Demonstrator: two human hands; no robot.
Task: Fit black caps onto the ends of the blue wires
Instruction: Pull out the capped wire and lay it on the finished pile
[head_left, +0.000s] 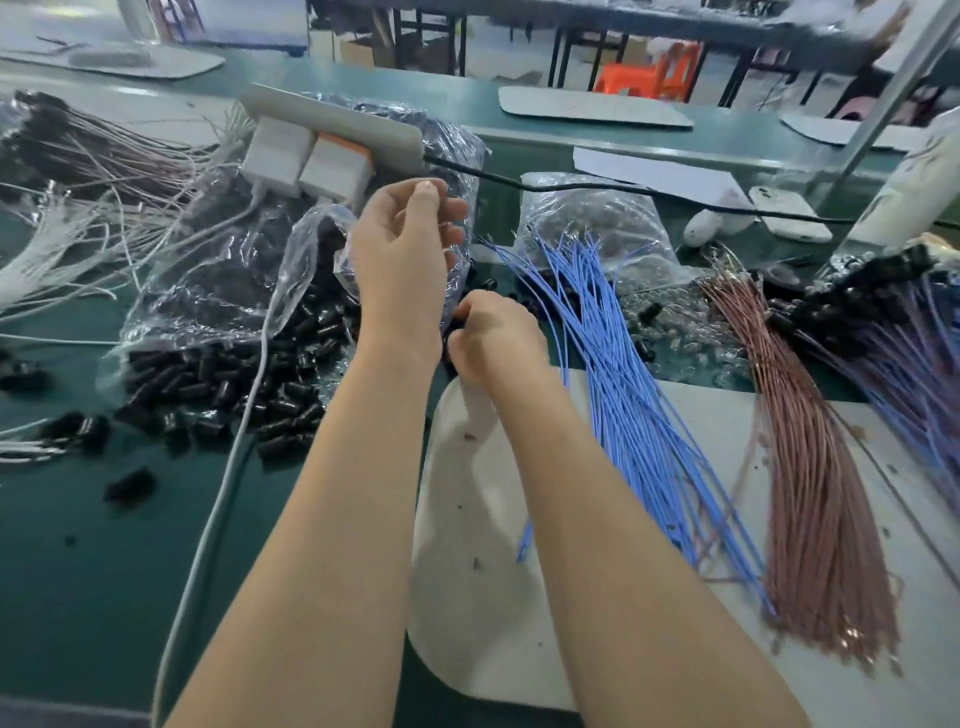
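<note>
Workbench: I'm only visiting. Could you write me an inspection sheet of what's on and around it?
Surface: green bench with a pale mat at the right.
Job's things: blue wires lie across the mat's far edge; black caps spill from a clear bag.
Clutter: pink wires, white wires, second bag, phone.
Hands: left hand raised over the bag, fingers curled; right hand curled low by the caps; what either holds is hidden.
Cables: white cable runs from plugs in a power strip; black cord leads right from it.
Surroundings: far bench, orange stool.
</note>
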